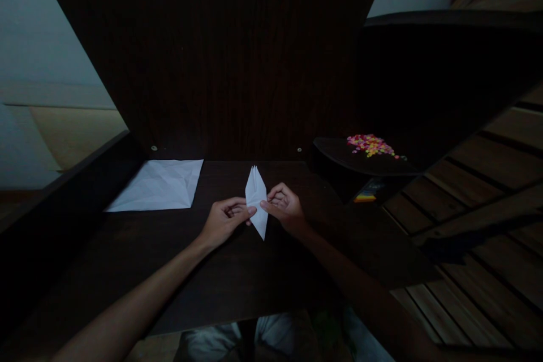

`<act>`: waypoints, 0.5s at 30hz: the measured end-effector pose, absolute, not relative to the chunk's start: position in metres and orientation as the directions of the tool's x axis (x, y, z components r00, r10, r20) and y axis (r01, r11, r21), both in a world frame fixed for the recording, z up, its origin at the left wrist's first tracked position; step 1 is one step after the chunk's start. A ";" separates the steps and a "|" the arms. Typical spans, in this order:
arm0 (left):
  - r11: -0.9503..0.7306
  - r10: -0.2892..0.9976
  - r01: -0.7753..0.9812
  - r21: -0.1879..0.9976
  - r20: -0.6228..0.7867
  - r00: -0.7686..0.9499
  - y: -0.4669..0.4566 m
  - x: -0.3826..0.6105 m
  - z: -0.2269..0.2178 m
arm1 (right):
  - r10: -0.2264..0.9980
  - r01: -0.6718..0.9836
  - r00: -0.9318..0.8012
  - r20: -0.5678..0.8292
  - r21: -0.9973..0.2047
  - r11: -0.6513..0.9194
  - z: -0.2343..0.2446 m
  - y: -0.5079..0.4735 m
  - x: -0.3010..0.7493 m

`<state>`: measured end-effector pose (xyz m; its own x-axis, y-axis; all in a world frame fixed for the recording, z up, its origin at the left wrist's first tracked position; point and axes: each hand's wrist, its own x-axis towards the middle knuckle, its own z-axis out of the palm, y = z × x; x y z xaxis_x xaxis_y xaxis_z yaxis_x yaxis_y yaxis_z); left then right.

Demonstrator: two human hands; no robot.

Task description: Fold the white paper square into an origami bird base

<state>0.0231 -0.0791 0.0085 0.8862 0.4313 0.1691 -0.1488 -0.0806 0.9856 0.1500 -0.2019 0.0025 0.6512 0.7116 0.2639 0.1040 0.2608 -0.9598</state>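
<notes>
A folded white paper piece (256,197), narrow and diamond-shaped, stands over the dark wooden desk (237,260). My left hand (224,222) pinches its left edge with thumb and forefinger. My right hand (285,207) pinches its right edge the same way. Both hands are closed on the paper, fingers curled. A flat creased white sheet (158,185) lies on the desk to the left, apart from both hands.
A dark wooden back panel (220,68) rises behind the desk. A small curved shelf (335,153) at the right carries a heap of colourful small pieces (370,145). Below it a small multicoloured object (365,197) shows. Wooden floorboards (487,192) lie to the right.
</notes>
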 end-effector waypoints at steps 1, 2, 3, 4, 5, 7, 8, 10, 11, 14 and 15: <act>-0.068 0.441 -0.154 0.986 0.168 0.882 -0.080 0.023 0.008 | 0.712 0.106 0.651 0.264 -0.960 0.259 0.003 -0.202 0.150; -0.064 0.448 -0.155 0.986 0.167 0.879 -0.080 0.023 0.007 | 0.714 0.107 0.649 0.264 -0.960 0.258 0.003 -0.202 0.151; -0.069 0.449 -0.152 0.986 0.167 0.878 -0.080 0.023 0.006 | 0.716 0.108 0.646 0.265 -0.960 0.258 0.002 -0.202 0.151; -0.082 0.449 -0.149 0.985 0.170 0.877 -0.080 0.023 0.006 | 0.719 0.108 0.643 0.265 -0.960 0.258 0.002 -0.202 0.151; -0.098 0.446 -0.144 0.985 0.173 0.878 -0.079 0.023 0.005 | 0.721 0.107 0.641 0.264 -0.961 0.256 0.001 -0.202 0.151; -0.122 0.442 -0.139 0.983 0.179 0.879 -0.079 0.023 0.005 | 0.722 0.108 0.641 0.260 -0.962 0.251 0.000 -0.202 0.151; -0.128 0.440 -0.140 0.982 0.183 0.879 -0.079 0.023 0.005 | 0.720 0.111 0.644 0.259 -0.963 0.247 -0.001 -0.202 0.151; -0.128 0.431 -0.146 0.981 0.188 0.883 -0.079 0.022 0.006 | 0.713 0.120 0.651 0.261 -0.963 0.242 -0.001 -0.201 0.151; -0.126 0.425 -0.149 0.981 0.189 0.885 -0.080 0.022 0.006 | 0.710 0.125 0.653 0.264 -0.962 0.243 -0.001 -0.201 0.151; -0.122 0.422 -0.150 0.981 0.188 0.887 -0.080 0.022 0.007 | 0.715 0.122 0.648 0.262 -0.962 0.243 -0.001 -0.202 0.150; -0.119 0.423 -0.148 0.982 0.185 0.887 -0.080 0.022 0.007 | 0.721 0.118 0.643 0.258 -0.964 0.240 0.000 -0.202 0.150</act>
<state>0.0223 -0.0797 0.0074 0.8868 0.4235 0.1851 -0.1480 -0.1193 0.9818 0.1501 -0.2020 -0.0003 0.6427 0.7215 0.2577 0.1175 0.2396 -0.9637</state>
